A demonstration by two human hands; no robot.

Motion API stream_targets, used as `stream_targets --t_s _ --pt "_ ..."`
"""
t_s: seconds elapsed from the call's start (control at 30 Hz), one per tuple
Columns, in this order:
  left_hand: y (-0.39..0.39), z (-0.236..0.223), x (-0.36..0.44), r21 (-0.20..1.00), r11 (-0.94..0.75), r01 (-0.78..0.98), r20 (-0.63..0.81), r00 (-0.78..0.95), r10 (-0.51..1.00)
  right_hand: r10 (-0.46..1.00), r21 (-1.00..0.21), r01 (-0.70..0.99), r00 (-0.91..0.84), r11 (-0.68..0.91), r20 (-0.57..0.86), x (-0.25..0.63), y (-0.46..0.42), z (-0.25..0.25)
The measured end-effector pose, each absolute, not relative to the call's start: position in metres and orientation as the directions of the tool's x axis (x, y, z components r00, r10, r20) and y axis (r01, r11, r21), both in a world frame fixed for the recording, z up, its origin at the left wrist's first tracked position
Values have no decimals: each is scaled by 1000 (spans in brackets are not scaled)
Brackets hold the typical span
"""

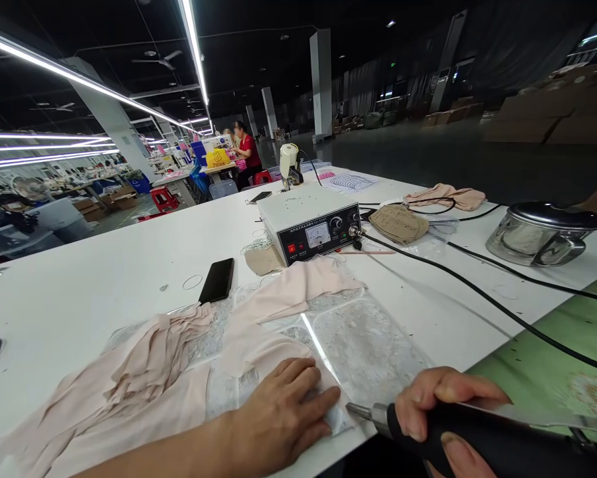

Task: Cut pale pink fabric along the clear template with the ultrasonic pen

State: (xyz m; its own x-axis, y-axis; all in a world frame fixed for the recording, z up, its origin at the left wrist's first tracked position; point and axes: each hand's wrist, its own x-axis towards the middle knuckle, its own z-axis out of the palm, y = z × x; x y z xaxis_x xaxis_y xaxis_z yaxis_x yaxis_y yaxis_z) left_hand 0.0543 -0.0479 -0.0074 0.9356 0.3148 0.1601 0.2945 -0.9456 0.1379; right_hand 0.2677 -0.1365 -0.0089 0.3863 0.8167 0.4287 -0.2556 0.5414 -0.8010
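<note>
My left hand (pixel 287 413) lies palm down with its fingers stretched out, pressing on pale pink fabric (pixel 268 352). The fabric rests on a clear, glossy sheet (pixel 372 338) on the white table. In my right hand (pixel 442 405) is a black handheld tool (pixel 487 435) with a metal tip. That tip points left, close to my left index finger and the fabric's edge; whether it touches the cloth I cannot tell. Further left lies a gathered pile of the same pink fabric (pixel 153 365).
Behind the fabric stands a control box (pixel 308 222) with a dial meter; its black cable (pixel 457 282) runs right. A phone (pixel 217 280), brown patterns (pixel 399 223), a lidded glass pot (pixel 537 236) and a white-and-black device (pixel 290 166) are on the table (pixel 103 279). A person in red (pixel 249 149) sits far back.
</note>
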Motion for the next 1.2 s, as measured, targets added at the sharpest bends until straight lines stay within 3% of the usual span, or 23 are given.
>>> stream_targets --t_s 0.53,1.2 --pt "-55 -16 54 159 -930 330 108 931 349 817 -810 -235 381 538 432 273 -122 -12" --pt "-56 -17 54 136 -939 315 154 930 334 812 -837 -136 365 530 455 269 -104 -6"
